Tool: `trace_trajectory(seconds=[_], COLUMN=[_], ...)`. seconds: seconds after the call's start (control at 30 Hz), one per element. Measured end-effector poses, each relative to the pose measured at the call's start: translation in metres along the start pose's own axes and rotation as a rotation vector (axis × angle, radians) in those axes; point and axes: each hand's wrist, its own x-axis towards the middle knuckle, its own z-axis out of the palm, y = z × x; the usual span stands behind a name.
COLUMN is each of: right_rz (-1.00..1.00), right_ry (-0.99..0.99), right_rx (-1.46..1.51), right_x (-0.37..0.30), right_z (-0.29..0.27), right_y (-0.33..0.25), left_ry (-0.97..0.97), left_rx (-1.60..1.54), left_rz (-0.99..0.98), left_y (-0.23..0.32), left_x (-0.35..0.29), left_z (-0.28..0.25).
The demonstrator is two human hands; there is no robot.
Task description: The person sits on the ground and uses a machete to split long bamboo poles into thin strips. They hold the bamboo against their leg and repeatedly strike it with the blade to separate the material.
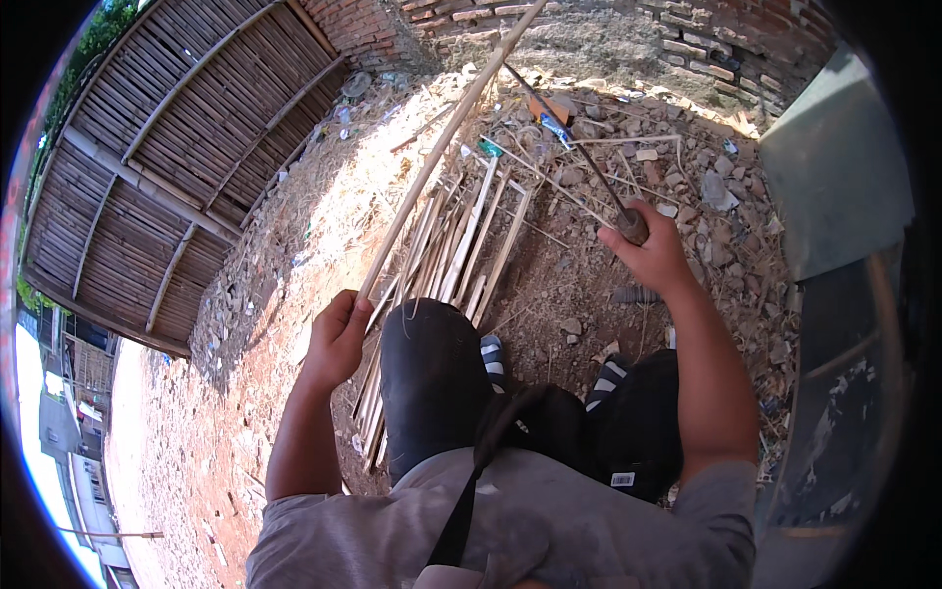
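Observation:
My left hand [340, 338] is closed round the near end of a long bamboo strip [442, 147], which slants up and away to the top of the view. In my right hand [649, 247] is the wooden handle of a machete [592, 164], whose long, dark, narrow blade points away and to the left. Its tip appears to meet the strip near the far end; whether they touch I cannot tell. Below the strip, a pile of split bamboo slats [459, 240] lies on the ground beside my left knee.
Rubble and broken brick [721, 211] cover the ground at right, with a blue wrapper [554, 126] among it. A brick wall [608, 44] stands ahead, a bamboo-slat panel [167, 128] at left, and a grey sheet [834, 167] at right.

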Motion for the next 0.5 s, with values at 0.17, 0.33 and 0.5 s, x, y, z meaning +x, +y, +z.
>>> trace_trajectory(seconds=[0.17,0.33,0.5], right_rz=[-0.047,-0.247,-0.225], right_ry=[-0.377,-0.538,-0.433], right_rx=[-0.281,-0.362,-0.328], right_x=[-0.008,-0.023,-0.022], right_z=[0.031,0.072,0.072], right_y=[-0.037,-0.035,-0.03], left_ry=[-0.105,-0.153,-0.218], left_rx=[0.13,0.151,-0.09], left_rz=[-0.19,-0.27,-0.41], left_y=[-0.055,-0.063,-0.073], left_x=[-0.054,-0.082,-0.092], left_z=[0.021,0.021,0.008])
